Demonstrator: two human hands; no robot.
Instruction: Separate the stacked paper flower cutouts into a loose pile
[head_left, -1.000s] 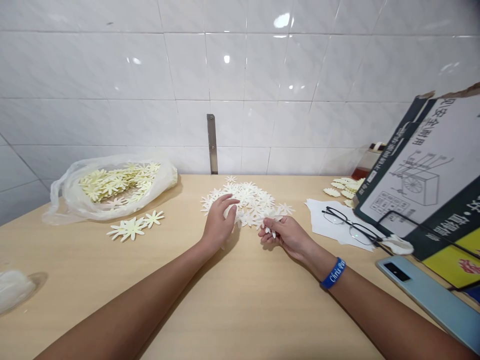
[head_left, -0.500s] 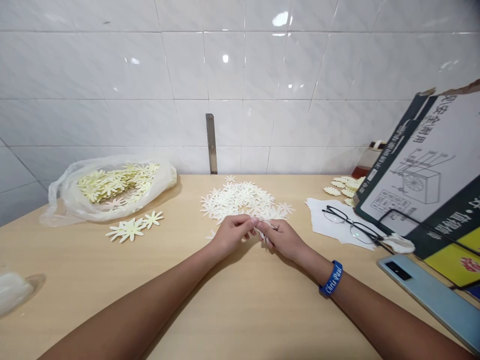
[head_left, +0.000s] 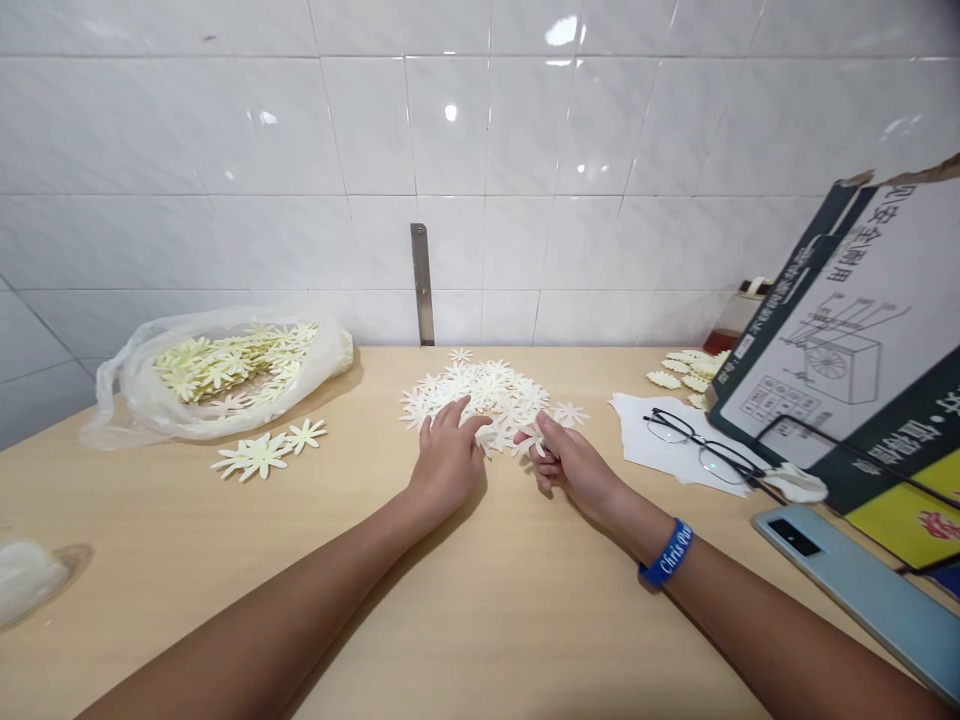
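Observation:
A heap of white flower-shaped cutouts [head_left: 480,385] lies on the table in front of both hands. My left hand [head_left: 450,455] is at the near left edge of the heap, fingers spread, with nothing seen in its grasp. Between the thumb and curled fingers of my right hand [head_left: 570,455], a white flower cutout [head_left: 534,437] is pinched at the heap's near right side. A blue wristband [head_left: 667,553] circles my right wrist. Whether my left fingertips touch the cutouts I cannot tell.
To the left, a clear plastic bag [head_left: 330,365] holds pale yellow flower cutouts; a few loose flower cutouts [head_left: 262,455] lie before it. On the right are white paper [head_left: 634,440], eyeglasses [head_left: 701,440], a light-blue phone [head_left: 855,590] and a leaning printed box [head_left: 840,350]. Behind stands a tiled wall [head_left: 262,240].
My hands were together at the heap's near edge; now they are apart. The left has moved left and opened its fingers over the cutouts, while the right keeps its pinch.

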